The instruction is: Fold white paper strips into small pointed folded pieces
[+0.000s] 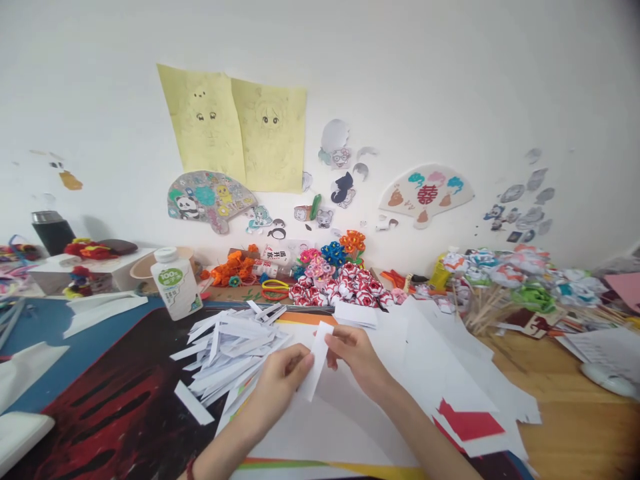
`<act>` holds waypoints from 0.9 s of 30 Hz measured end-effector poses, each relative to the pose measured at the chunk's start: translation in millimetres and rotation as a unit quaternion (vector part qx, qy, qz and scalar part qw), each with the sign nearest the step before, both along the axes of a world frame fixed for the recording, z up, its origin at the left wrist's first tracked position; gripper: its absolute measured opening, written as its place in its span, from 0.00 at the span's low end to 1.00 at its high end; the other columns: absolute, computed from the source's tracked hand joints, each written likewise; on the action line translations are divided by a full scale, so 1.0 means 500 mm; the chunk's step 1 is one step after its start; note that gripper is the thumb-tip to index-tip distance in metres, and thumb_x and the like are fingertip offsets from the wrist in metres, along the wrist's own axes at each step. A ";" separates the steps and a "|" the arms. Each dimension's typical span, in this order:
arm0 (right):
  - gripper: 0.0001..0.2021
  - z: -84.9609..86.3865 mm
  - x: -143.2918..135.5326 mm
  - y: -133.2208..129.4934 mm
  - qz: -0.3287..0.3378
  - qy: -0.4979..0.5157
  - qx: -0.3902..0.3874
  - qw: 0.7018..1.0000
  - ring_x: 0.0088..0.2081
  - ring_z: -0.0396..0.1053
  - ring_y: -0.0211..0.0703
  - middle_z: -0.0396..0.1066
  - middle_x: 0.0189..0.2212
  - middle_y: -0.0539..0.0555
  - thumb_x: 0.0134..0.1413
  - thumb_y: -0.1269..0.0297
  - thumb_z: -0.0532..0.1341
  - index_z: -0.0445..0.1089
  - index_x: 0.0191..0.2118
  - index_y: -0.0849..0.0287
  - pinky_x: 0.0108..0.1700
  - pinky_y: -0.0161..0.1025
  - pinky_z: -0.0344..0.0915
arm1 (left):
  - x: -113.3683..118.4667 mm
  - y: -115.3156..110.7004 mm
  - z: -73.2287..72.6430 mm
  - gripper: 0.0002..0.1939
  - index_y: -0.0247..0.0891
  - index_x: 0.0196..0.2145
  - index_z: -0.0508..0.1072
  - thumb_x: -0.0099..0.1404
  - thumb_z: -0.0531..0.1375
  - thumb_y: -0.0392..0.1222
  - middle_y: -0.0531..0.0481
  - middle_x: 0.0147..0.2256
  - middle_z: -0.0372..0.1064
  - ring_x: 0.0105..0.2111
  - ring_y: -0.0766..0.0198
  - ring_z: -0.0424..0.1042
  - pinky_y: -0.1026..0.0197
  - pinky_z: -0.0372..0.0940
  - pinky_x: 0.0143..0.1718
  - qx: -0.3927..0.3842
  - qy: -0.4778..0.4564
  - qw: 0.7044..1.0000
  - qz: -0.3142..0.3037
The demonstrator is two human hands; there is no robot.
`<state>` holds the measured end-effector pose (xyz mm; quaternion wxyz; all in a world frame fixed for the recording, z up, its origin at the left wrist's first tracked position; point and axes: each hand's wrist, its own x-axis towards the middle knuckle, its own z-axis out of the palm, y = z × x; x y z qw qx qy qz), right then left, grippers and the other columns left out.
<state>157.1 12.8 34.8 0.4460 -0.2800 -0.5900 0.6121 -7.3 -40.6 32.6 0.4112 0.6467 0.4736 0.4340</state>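
Observation:
Between my two hands a narrow white paper strip (316, 367) is held up at a slant over a white sheet (345, 427). My left hand (284, 373) pinches the strip's left edge near its middle. With thumb and fingers, my right hand (353, 353) grips the same strip close to its upper end. Left of my hands lies a loose pile of white paper strips (230, 353), with one strip (193, 403) apart at the pile's near side.
Larger white sheets (430, 353) and a red paper piece (473, 423) lie to the right. A white bottle (177, 283) stands behind the pile. Red-and-white folded flowers (345, 287) line the back, and flowers on sticks (530, 273) stand at the right.

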 end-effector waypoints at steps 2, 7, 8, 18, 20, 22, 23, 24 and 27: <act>0.19 -0.001 0.003 -0.001 0.038 0.003 -0.003 0.999 0.23 0.61 0.36 0.65 0.20 0.50 0.49 0.50 0.64 0.75 0.39 0.63 0.27 0.35 0.58 | 0.001 -0.002 0.008 0.22 0.35 0.26 0.71 0.64 0.53 0.57 0.54 0.21 0.61 0.21 0.68 0.57 0.66 0.51 0.23 -0.030 -0.044 0.998 -0.027; 0.21 -0.012 0.005 0.003 0.052 -0.019 0.016 0.998 0.24 0.63 0.37 0.67 0.23 0.50 0.47 0.50 0.66 0.74 0.42 0.61 0.28 0.35 0.59 | 0.007 -0.005 0.009 0.22 0.36 0.28 0.72 0.65 0.51 0.57 0.51 0.23 0.66 0.23 0.65 0.62 0.65 0.55 0.26 -0.038 -0.031 0.998 -0.046; 0.21 -0.014 0.006 0.005 0.040 -0.024 0.021 0.999 0.24 0.64 0.37 0.68 0.22 0.50 0.47 0.50 0.66 0.74 0.41 0.61 0.28 0.35 0.59 | 0.008 -0.006 0.006 0.21 0.36 0.29 0.72 0.65 0.51 0.55 0.50 0.25 0.68 0.25 0.65 0.64 0.65 0.56 0.26 -0.024 -0.007 0.999 -0.037; 0.15 -0.018 0.018 0.019 0.005 -0.068 0.061 0.996 0.28 0.68 0.39 0.70 0.29 0.52 0.50 0.54 0.65 0.72 0.38 0.61 0.30 0.34 0.61 | 0.012 -0.017 -0.001 0.14 0.38 0.35 0.71 0.67 0.51 0.47 0.49 0.31 0.73 0.29 0.63 0.68 0.64 0.59 0.31 0.001 0.095 0.995 -0.034; 0.15 -0.013 0.017 0.016 -0.002 -0.080 0.070 0.994 0.30 0.67 0.39 0.71 0.31 0.53 0.52 0.54 0.64 0.73 0.38 0.61 0.31 0.34 0.61 | 0.013 -0.019 0.001 0.15 0.38 0.36 0.71 0.69 0.48 0.47 0.49 0.33 0.72 0.31 0.62 0.68 0.64 0.59 0.32 0.002 0.084 0.995 -0.048; 0.14 -0.007 0.016 0.013 -0.008 -0.086 0.075 0.993 0.31 0.66 0.40 0.70 0.32 0.53 0.56 0.54 0.59 0.72 0.40 0.60 0.34 0.35 0.62 | 0.012 -0.019 0.001 0.16 0.38 0.35 0.69 0.70 0.46 0.48 0.50 0.32 0.71 0.31 0.62 0.68 0.64 0.59 0.32 0.016 0.086 0.995 -0.041; 0.14 -0.005 0.015 0.011 -0.009 -0.089 0.077 0.993 0.32 0.66 0.40 0.70 0.31 0.52 0.58 0.54 0.57 0.72 0.40 0.60 0.35 0.36 0.62 | 0.012 -0.017 0.000 0.17 0.38 0.33 0.68 0.70 0.46 0.48 0.51 0.30 0.69 0.30 0.63 0.67 0.64 0.58 0.32 0.027 0.096 0.995 -0.023; 0.14 -0.004 0.013 0.009 -0.012 -0.094 0.082 0.992 0.32 0.66 0.40 0.69 0.30 0.51 0.59 0.55 0.56 0.71 0.39 0.60 0.35 0.36 0.62 | 0.011 -0.016 -0.001 0.17 0.38 0.30 0.67 0.70 0.45 0.48 0.52 0.27 0.67 0.28 0.63 0.65 0.64 0.57 0.30 0.037 0.114 0.993 0.003; 0.12 -0.002 0.006 0.003 -0.036 -0.146 0.138 0.979 0.29 0.62 0.39 0.64 0.25 0.49 0.58 0.58 0.56 0.69 0.30 0.61 0.31 0.34 0.58 | 0.006 -0.007 -0.009 0.19 0.39 0.23 0.60 0.70 0.45 0.47 0.54 0.21 0.62 0.23 0.64 0.62 0.64 0.53 0.27 0.060 0.174 0.980 0.079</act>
